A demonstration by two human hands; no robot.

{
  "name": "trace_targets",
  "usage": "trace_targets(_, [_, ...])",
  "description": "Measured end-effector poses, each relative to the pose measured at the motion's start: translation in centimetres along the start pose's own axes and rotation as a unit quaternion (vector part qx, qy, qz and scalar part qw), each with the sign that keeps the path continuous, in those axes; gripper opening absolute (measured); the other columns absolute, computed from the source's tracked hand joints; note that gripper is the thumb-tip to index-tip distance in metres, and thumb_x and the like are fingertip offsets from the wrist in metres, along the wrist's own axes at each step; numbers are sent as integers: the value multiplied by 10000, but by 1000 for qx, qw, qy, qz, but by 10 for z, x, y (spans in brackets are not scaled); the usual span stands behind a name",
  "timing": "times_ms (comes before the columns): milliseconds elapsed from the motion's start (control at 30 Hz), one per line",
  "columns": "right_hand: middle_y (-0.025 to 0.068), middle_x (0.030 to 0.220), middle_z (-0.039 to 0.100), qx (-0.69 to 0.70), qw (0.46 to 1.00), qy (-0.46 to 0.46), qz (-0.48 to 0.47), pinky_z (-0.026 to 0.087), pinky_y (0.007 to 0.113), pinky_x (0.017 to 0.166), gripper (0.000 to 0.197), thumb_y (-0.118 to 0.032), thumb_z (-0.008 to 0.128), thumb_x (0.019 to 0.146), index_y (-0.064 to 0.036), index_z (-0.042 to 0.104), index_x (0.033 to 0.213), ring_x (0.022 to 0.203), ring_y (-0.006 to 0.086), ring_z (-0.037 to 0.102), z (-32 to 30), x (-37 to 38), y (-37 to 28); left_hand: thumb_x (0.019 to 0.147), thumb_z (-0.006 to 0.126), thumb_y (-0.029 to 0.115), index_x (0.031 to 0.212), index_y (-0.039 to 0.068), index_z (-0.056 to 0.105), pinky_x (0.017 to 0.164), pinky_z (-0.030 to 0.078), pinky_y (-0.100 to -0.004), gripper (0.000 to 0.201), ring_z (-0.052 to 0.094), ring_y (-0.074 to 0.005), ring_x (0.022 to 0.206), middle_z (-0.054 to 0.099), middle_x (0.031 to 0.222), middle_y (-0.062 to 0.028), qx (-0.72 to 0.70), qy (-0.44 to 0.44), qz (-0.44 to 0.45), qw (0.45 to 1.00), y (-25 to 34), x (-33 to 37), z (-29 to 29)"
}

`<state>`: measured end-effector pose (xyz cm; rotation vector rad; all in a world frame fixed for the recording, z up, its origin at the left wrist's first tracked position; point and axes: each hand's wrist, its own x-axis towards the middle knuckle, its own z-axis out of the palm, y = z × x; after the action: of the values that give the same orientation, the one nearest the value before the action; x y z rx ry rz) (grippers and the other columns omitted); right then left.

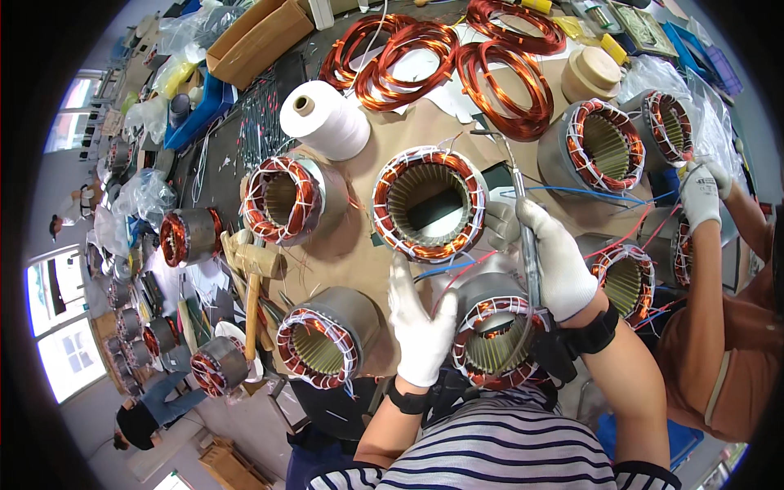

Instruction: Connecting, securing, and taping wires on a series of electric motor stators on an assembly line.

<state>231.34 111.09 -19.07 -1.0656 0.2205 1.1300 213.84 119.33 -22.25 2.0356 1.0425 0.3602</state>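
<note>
A stator with copper windings laced in white cord stands in the middle, its round bore facing up. My left hand, in a white glove, is open at its near side, fingertips close to the winding and thumb apart. My gloved right hand is closed around a long grey rod-shaped tool. The thin bent tip of this tool extends past the far right side of the stator. Between my wrists lies another stator. Blue and red lead wires run between the two.
More stators stand left, near left and right. At the back are copper coils and a white cord spool. A mallet lies left. Another person's gloved hands work at far right.
</note>
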Motion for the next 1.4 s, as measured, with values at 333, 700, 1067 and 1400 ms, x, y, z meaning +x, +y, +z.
trace_targets(333, [42,760,564,-115,993,35,4,385,241,713,408,-344,494,887,24,615,1014,759,120,509,3,-5,-10,749,615,90,1358,-38,310,1034,324,-388,693,425,-360,1241,412,1330,-278,5,11,0,1000,7,1,2])
trace_targets(700, [16,737,542,-115,992,47,0,379,235,657,370,-351,506,885,-25,630,1010,692,101,477,2,-3,-6,744,603,74,1368,-41,294,1047,312,-377,706,416,-326,1254,401,1348,-259,-9,6,-6,1000,7,-1,3])
trace_targets(1067, [24,731,549,-69,997,43,1,397,251,649,282,-297,540,887,-28,538,970,680,106,490,1,-2,-7,729,675,166,1356,-54,300,1054,295,-409,763,387,-382,1256,385,1355,-263,-34,-5,-5,999,-2,-2,2])
trace_targets(1400, [25,754,547,-64,997,48,21,397,237,675,352,-343,552,853,-31,617,1003,719,110,499,2,-1,-4,733,629,121,1376,-44,266,1037,331,-395,756,404,-367,1252,369,1356,-281,-1,1,7,1000,1,-3,5])
